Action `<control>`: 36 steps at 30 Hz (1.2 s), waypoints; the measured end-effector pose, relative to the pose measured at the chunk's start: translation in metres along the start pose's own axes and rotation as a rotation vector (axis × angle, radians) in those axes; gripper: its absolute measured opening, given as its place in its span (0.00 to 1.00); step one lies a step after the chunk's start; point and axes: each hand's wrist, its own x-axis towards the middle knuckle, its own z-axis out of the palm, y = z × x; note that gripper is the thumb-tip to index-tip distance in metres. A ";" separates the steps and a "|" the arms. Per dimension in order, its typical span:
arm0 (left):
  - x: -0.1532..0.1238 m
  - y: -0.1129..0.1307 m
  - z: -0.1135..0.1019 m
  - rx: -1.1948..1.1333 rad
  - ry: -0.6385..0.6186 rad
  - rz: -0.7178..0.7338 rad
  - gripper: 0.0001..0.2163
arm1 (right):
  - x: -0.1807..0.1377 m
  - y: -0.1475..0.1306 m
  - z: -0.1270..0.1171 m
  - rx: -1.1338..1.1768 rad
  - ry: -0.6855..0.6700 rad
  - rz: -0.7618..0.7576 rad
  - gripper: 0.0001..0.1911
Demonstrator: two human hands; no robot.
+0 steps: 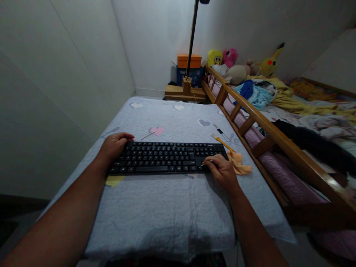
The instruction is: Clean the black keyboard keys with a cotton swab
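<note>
A black keyboard (164,157) lies across a table covered with a pale quilted cloth (164,207) printed with hearts. My left hand (113,145) grips the keyboard's left end, fingers curled over its far corner. My right hand (221,171) rests at the keyboard's right front corner, fingers pinched round a thin silvery tool whose tip touches the keys. An orange cloth (239,164) lies just right of that hand.
A yellow-handled tool (222,142), a dark small tool (219,130) and a thin stick (147,136) lie beyond the keyboard. A yellow note (114,181) peeks out under its left end. A wooden bed rail (267,129) runs along the right. Boxes (189,68) and a stand pole (191,40) are behind.
</note>
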 end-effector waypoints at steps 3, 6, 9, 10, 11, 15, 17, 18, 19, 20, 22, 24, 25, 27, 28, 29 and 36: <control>-0.001 0.002 -0.001 -0.004 -0.003 -0.001 0.16 | 0.000 0.000 -0.001 0.003 0.010 0.016 0.10; -0.002 0.003 -0.001 -0.005 -0.001 0.008 0.15 | 0.000 0.002 -0.004 -0.003 0.024 0.025 0.10; -0.001 0.001 -0.001 -0.007 0.000 0.014 0.15 | -0.001 0.006 -0.008 -0.025 0.052 0.036 0.10; 0.000 0.001 0.000 -0.006 0.001 0.017 0.15 | -0.001 0.008 -0.009 -0.033 0.063 0.042 0.10; 0.000 0.000 0.000 -0.005 0.000 0.021 0.15 | -0.001 0.009 -0.010 -0.039 0.070 0.046 0.11; 0.001 -0.003 0.000 -0.002 -0.003 0.022 0.16 | -0.002 0.011 -0.009 -0.043 0.067 0.052 0.11; 0.001 -0.003 0.000 -0.002 -0.006 0.021 0.16 | -0.002 0.010 -0.009 -0.037 0.069 0.055 0.11; 0.001 -0.002 0.000 0.000 -0.004 0.021 0.16 | -0.001 0.010 -0.008 -0.034 0.071 0.055 0.10; 0.001 -0.002 0.000 0.003 -0.002 0.022 0.16 | -0.001 0.010 -0.008 -0.030 0.075 0.055 0.10; 0.000 -0.001 0.000 0.005 -0.001 0.021 0.16 | -0.001 0.010 -0.007 -0.026 0.079 0.054 0.10; 0.000 0.000 0.000 0.012 0.003 0.015 0.17 | 0.000 0.010 -0.007 -0.025 0.091 0.052 0.10; -0.001 0.002 -0.001 0.017 0.002 0.010 0.17 | 0.000 0.011 -0.006 -0.029 0.101 0.052 0.10; -0.002 0.002 -0.001 0.019 0.000 0.010 0.17 | 0.000 0.011 -0.006 -0.031 0.103 0.053 0.10; -0.003 0.003 -0.001 0.020 -0.002 0.016 0.18 | 0.001 0.012 -0.005 -0.034 0.104 0.055 0.11; -0.003 0.004 -0.002 0.020 -0.004 0.019 0.18 | 0.001 0.012 -0.005 -0.033 0.106 0.056 0.11; -0.003 0.004 -0.002 0.019 -0.006 0.021 0.18 | 0.001 0.013 -0.004 -0.030 0.110 0.057 0.11; -0.002 0.004 -0.001 0.006 -0.011 0.025 0.17 | 0.002 0.014 -0.003 -0.013 0.126 0.064 0.09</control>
